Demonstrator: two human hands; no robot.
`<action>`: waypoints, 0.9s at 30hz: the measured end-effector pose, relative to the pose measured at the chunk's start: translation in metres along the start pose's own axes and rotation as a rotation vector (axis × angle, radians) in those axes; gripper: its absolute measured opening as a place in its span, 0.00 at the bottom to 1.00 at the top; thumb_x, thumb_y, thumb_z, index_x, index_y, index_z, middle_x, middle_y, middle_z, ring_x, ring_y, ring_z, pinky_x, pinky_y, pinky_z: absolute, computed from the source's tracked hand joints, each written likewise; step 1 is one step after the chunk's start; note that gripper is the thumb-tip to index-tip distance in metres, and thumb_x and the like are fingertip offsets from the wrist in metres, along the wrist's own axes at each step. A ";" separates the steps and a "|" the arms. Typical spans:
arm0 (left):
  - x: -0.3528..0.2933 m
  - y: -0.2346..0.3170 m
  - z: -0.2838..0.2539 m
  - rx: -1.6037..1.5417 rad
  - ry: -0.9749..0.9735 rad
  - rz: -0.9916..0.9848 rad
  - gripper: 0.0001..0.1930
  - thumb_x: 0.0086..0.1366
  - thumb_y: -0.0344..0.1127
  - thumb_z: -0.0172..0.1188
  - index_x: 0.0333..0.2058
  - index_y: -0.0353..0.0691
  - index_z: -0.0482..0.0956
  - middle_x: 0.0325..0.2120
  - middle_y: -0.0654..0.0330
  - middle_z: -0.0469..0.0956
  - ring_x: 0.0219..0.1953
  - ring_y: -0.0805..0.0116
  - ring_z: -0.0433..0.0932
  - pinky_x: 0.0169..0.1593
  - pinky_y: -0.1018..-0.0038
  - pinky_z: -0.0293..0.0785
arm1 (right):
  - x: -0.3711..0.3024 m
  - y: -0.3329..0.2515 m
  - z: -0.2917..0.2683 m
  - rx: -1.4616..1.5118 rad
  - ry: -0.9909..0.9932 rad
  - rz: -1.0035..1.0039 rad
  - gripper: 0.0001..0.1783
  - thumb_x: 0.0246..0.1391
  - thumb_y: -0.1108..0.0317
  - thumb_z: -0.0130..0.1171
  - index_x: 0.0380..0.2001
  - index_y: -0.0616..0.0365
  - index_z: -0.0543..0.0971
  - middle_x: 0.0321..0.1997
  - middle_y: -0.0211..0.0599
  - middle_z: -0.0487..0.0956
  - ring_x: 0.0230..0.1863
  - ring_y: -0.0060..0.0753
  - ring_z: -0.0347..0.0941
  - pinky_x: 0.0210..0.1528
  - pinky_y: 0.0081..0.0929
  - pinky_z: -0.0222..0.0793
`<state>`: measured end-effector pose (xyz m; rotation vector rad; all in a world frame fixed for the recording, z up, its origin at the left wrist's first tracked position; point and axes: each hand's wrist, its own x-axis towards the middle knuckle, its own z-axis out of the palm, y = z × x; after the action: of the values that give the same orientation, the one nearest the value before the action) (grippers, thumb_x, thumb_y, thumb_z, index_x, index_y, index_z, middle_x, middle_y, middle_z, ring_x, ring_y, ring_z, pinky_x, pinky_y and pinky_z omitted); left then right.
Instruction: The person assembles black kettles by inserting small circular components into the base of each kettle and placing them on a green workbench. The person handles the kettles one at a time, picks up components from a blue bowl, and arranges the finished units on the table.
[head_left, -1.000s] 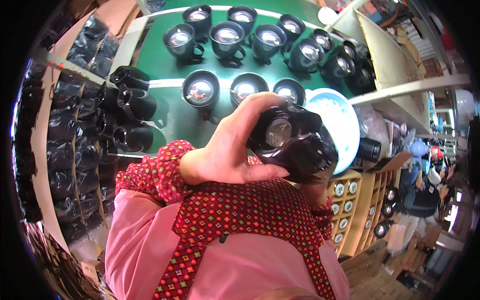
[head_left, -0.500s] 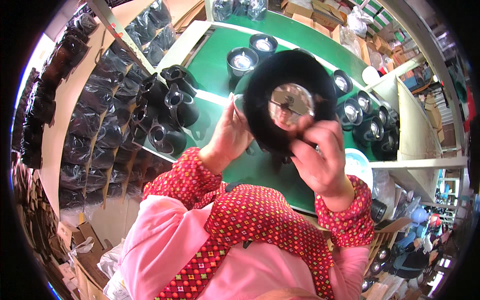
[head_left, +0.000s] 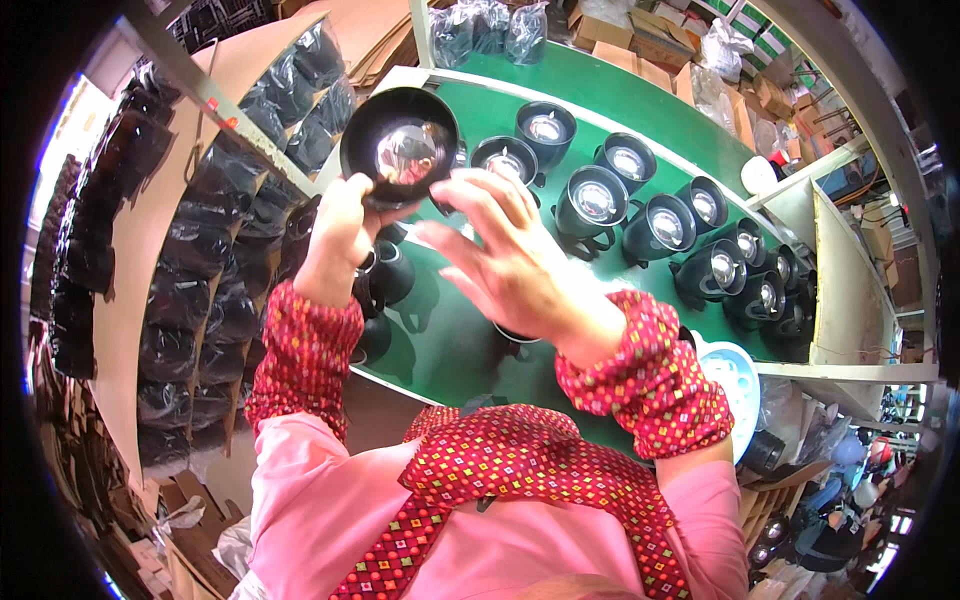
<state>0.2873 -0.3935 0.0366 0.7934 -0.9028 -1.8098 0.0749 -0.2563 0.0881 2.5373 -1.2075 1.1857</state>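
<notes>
A black jug-like vessel (head_left: 402, 150) with a shiny, mirror-like silver inside is raised over the left part of the bench. My left hand (head_left: 342, 228) grips it from below, thumb near the rim, and its open end faces me. Beside it, my right hand (head_left: 505, 255) has its fingers bent and apart, fingertips close to the vessel's right side, holding nothing that I can see. Several similar black vessels (head_left: 592, 200) with silver insides stand on the green bench top (head_left: 440, 320) beyond and right of my right hand. Part of another rim (head_left: 517, 335) shows under that hand.
More black vessels with handles (head_left: 388, 275) stand behind my left forearm. At left, a rack (head_left: 205, 275) holds many plastic-wrapped black pieces. A light-blue round tray (head_left: 738, 385) sits by my right sleeve. White posts and rails (head_left: 840, 372) frame the bench; cardboard boxes (head_left: 650, 40) lie beyond.
The vessel has moved left and away from me in my left hand. My right hand's fingers have left its rim and spread. My view has shifted, showing more vessels on the bench.
</notes>
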 end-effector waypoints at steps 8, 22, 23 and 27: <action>0.233 -0.072 -0.050 0.191 0.210 -0.147 0.17 0.65 0.23 0.48 0.50 0.27 0.79 0.46 0.44 0.83 0.42 0.43 0.85 0.47 0.41 0.89 | -0.146 -0.019 -0.053 0.022 -0.088 0.518 0.17 0.47 0.74 0.74 0.42 0.56 0.85 0.52 0.42 0.81 0.55 0.52 0.78 0.60 0.48 0.75; 0.374 -0.198 -0.122 1.643 -0.691 0.410 0.33 0.64 0.38 0.77 0.64 0.31 0.77 0.51 0.46 0.86 0.55 0.56 0.85 0.60 0.64 0.80 | -0.409 -0.253 -0.099 -0.401 0.090 1.789 0.06 0.61 0.71 0.67 0.36 0.63 0.84 0.39 0.50 0.84 0.43 0.54 0.81 0.46 0.45 0.76; 0.381 -0.180 -0.155 1.377 -0.787 0.187 0.31 0.66 0.30 0.74 0.65 0.27 0.74 0.53 0.47 0.85 0.57 0.59 0.84 0.63 0.66 0.79 | -0.428 -0.260 -0.104 -0.395 0.125 1.779 0.07 0.60 0.70 0.67 0.36 0.64 0.84 0.39 0.52 0.83 0.44 0.56 0.81 0.46 0.45 0.75; 0.389 -0.164 -0.147 0.420 0.176 -0.663 0.19 0.77 0.45 0.55 0.57 0.41 0.82 0.53 0.59 0.84 0.59 0.57 0.79 0.64 0.52 0.79 | -0.527 -0.316 -0.112 -0.523 0.279 2.028 0.05 0.59 0.71 0.67 0.36 0.60 0.85 0.38 0.50 0.82 0.41 0.54 0.82 0.44 0.42 0.77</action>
<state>0.1946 -0.7402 -0.2305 1.6446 -0.9871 -2.0775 0.0224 0.3301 -0.1206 0.0783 -3.1988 0.7926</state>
